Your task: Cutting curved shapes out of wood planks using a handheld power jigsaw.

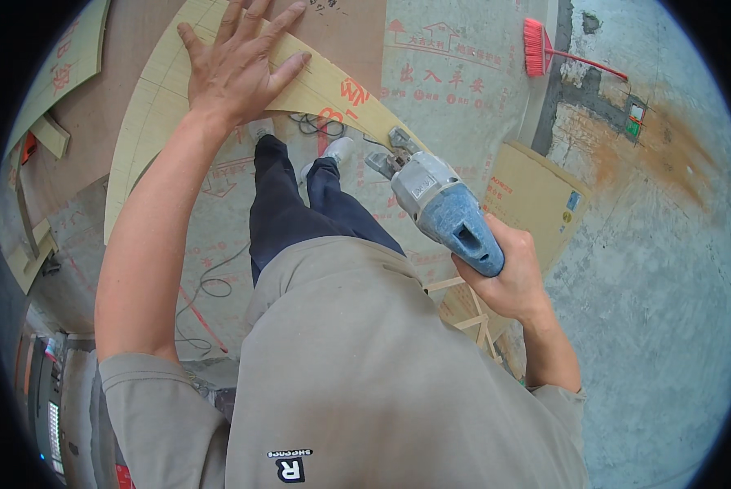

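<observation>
My left hand (235,69) lies flat with spread fingers on a curved strip of pale plywood (145,147), marked with pencil lines and red print, over a brownish board (349,49). My right hand (504,269) grips a grey and blue power saw (435,204) by its rear handle. The saw's metal front sits at the strip's narrow right end; whether its blade is in the wood cannot be told. The strip's underside is hidden.
Dark cables (308,124) lie near my feet (337,151) on printed floor sheeting. A red broom (536,49) is at the upper right, by grey concrete. A cardboard sheet (536,187) lies right of the saw. Plywood offcuts (51,134) and slim wood strips (471,322) are around.
</observation>
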Demonstrator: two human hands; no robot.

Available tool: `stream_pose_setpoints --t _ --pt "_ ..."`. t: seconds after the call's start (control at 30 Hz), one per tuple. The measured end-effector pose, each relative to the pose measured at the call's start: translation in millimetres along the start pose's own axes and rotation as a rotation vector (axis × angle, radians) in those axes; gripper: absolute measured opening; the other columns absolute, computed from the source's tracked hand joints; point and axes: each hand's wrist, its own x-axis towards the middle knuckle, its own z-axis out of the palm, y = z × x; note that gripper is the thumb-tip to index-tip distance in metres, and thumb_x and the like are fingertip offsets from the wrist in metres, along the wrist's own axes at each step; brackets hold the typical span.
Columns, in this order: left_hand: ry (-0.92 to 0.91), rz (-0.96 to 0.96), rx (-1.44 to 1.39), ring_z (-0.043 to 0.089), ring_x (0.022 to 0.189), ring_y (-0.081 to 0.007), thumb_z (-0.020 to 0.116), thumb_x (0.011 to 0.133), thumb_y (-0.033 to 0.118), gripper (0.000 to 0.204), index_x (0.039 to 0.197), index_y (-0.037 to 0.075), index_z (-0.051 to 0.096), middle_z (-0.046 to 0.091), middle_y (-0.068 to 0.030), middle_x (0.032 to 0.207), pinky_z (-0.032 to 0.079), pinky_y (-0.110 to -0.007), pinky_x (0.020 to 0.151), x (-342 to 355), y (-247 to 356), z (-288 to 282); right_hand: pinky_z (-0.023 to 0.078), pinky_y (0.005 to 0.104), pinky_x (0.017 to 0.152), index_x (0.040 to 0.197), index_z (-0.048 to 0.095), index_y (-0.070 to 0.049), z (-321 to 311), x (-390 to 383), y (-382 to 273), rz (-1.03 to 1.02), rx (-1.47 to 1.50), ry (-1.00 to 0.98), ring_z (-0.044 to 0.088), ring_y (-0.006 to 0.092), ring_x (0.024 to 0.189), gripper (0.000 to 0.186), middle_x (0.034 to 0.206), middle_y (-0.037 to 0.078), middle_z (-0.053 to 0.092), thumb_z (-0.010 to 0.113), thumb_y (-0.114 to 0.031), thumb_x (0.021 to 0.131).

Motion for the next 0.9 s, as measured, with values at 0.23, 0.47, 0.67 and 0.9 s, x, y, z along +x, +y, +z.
stream_pose_setpoints --t 0.23,0.47,0.67,0.9 --pt "0.053 0.023 0.000 0.006 0.163 -0.0282 0.061 0.093 0.061 0.075 0.159 0.030 0.042 0.022 -0.0058 0.174 -0.011 -0.074 0.121 0.4 -6.0 9.3 0.052 0.0406 0.067 0.093 0.062 -0.004 1.3 3.0 -2.9 -0.028 0.007 0.014 0.066 0.0395 0.073 0.021 0.082 0.018 0.067 0.077 -0.006 0.078" --pt "0.057 0.028 -0.025 0.006 0.163 -0.0275 0.060 0.092 0.063 0.075 0.158 0.029 0.046 0.022 -0.0052 0.174 -0.012 -0.074 0.120 0.4 -6.9 8.2 0.053 0.0347 0.075 0.102 0.067 0.001 -3.1 0.4 -2.2 0.020 -0.042 -0.035 0.066 0.0278 0.073 0.023 0.084 0.015 0.069 0.076 -0.005 0.081" --pt "0.221 0.111 -0.028 0.006 0.163 -0.0275 0.060 0.092 0.064 0.076 0.158 0.029 0.046 0.021 -0.0050 0.174 -0.012 -0.074 0.120 1.4 -19.3 31.3 0.052 0.0342 0.077 0.101 0.067 0.001 -1.7 -7.5 2.7 0.044 -0.015 -0.022 0.065 0.0259 0.075 0.023 0.086 0.015 0.069 0.077 -0.006 0.082" --pt "0.039 0.023 -0.020 0.006 0.163 -0.0274 0.061 0.092 0.062 0.076 0.159 0.030 0.044 0.021 -0.0049 0.174 -0.012 -0.074 0.121 -0.6 -3.8 3.3 0.052 0.0342 0.073 0.098 0.066 0.000 0.4 -4.4 -1.2 0.034 -0.002 0.012 0.065 0.0272 0.071 0.021 0.083 0.015 0.068 0.077 -0.006 0.081"
